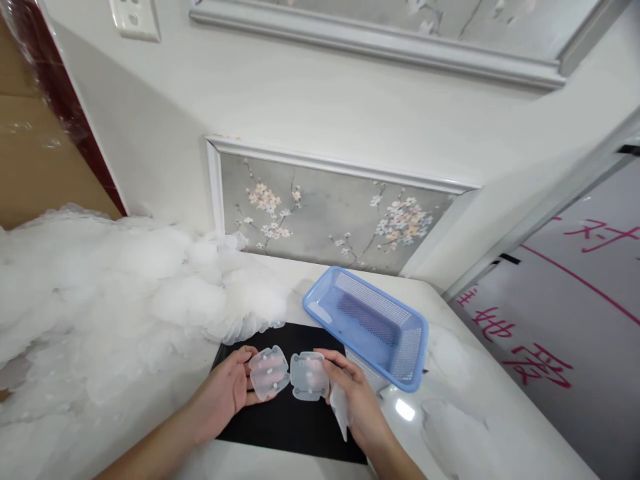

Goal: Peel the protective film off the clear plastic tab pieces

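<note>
White tabletop (240,463) beneath, left hand (225,393) clamps clear left piece (269,373) just beside right piece (309,377), clamped by right hand (363,400).

The left grip (233,387) is partly hidden behind a translucent piece (269,372); small marks on it and on a second translucent piece (308,379) are too small to identify. The right grip (357,400) partly covers a whitish piece (339,408). Left of the grips, a pile (120,287) runs out of view; rightward, a whiteboard (555,300) does. Far above, a framed panel (375,51) is cropped.
</note>
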Motion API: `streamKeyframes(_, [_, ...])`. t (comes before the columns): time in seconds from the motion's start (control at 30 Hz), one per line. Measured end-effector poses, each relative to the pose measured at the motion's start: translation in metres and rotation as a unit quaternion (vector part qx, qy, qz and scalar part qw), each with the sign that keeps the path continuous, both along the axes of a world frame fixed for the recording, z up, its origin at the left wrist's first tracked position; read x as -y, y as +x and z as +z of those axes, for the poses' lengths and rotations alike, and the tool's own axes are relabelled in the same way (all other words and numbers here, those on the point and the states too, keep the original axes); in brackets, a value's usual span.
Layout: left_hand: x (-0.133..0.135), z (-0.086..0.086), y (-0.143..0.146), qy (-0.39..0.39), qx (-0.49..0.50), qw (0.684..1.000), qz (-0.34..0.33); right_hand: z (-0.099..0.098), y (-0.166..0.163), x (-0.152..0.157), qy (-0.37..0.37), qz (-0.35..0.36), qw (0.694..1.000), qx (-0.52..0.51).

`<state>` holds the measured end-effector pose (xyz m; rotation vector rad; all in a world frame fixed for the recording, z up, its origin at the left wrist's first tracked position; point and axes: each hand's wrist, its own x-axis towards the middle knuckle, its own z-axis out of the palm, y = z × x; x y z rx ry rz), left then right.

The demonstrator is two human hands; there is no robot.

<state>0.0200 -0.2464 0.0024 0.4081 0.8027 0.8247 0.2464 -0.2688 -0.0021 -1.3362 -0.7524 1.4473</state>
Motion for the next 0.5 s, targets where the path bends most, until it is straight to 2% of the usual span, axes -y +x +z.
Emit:
streamKeyframes(0.1, [-0.001, -0.001, -0.001, -0.003, 0.0, 1.0, -0.005, 0.001, 0.0, 0.0, 0.002, 0.009, 1.0, 0.0])
streamKeyframes(0.17, [-0.001, -0.002, -0.001, -0.003, 0.008, 1.0, -0.013, 0.002, 0.0, 0.0, 0.029, 0.001, 0.999, 0.02])
streamKeyframes(0.27, [0.001, -0.002, -0.002, 0.006, 0.018, 1.0, -0.021, 0.003, 0.0, 0.002, 0.096, 0.01, 0.987, 0.125])
streamKeyframes(0.33, [0.003, -0.001, -0.002, 0.014, 0.021, 0.999, -0.027, 0.002, -0.002, 0.006, 0.135, 0.06, 0.96, 0.237])
streamKeyframes(0.4, [0.005, 0.001, 0.0, 0.022, 0.026, 0.999, -0.04, 0.0, -0.007, 0.01, 0.194, 0.137, 0.912, 0.335])
streamKeyframes(0.47, [0.008, 0.003, 0.002, 0.032, 0.029, 0.997, -0.062, -0.002, -0.013, 0.014, 0.273, 0.193, 0.86, 0.386])
streamKeyframes(0.5, [0.008, 0.003, 0.004, 0.04, 0.024, 0.996, -0.077, -0.003, -0.016, 0.016, 0.305, 0.201, 0.844, 0.392])
